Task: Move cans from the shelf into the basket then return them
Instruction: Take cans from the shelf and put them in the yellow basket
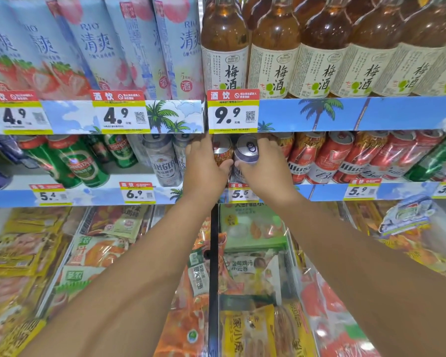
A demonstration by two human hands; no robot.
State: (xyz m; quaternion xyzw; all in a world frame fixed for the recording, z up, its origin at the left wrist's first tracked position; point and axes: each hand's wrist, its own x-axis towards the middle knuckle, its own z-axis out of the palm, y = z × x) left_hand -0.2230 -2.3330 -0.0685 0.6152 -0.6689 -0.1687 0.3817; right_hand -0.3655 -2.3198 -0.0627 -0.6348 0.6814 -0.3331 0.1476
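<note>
Cans fill the middle shelf across the centre of the frame, and both hands reach in among them just under the 9.9 price tag. The left hand curls its fingers round an orange-and-gold can standing upright at the shelf front, thumb below and fingers over the top left. The right hand grips a silver-and-purple can just beside it, tilted so its lid and pull tab face the camera; the thumb tucks beneath the can and the fingers wrap its right side. The two held cans are touching or nearly so; which, I cannot tell.

Left of the hands stand silver Tsingtao cans, and further left green Tsingtao cans. To the right runs a row of red Budweiser cans, with a green can at the right edge of the frame.

On the upper shelf, pale blue RIO cans occupy the upper left, and amber plum wine bottles the upper right. Below the can shelf, in the lower half of the frame, packets of frozen food lie behind a glass freezer lid. No basket is in view.
</note>
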